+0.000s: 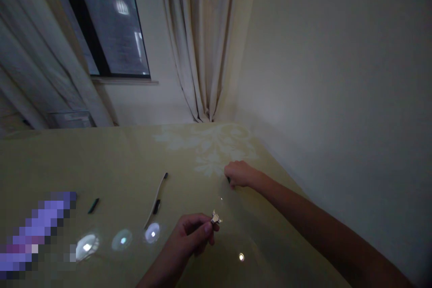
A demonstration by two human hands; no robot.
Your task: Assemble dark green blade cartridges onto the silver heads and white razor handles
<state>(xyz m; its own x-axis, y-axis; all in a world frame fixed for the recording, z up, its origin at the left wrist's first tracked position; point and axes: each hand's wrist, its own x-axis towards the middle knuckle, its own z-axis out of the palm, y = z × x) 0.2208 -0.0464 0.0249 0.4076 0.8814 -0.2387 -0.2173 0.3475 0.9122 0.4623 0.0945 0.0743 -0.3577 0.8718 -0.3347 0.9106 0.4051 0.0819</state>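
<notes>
My left hand (194, 236) is closed, pinching a small shiny pale piece with pointed prongs (215, 218) between thumb and fingers, just above the table. My right hand (240, 173) reaches farther out, its fingers curled down at the tabletop. A bit of something dark (228, 180) shows under those fingers; most of it is hidden, so its kind cannot be made out. Left of both hands lies a thin pale stick with a dark tip (158, 193). A short black piece (156, 207) lies against or right beside the stick.
A small dark green stick (93, 205) lies farther left on the glossy yellowish table (128, 157). Beyond it is a blurred-out purple patch (40, 234). A wall (337, 76) runs along the right edge; curtains (202, 40) and a window (111, 18) stand behind the table.
</notes>
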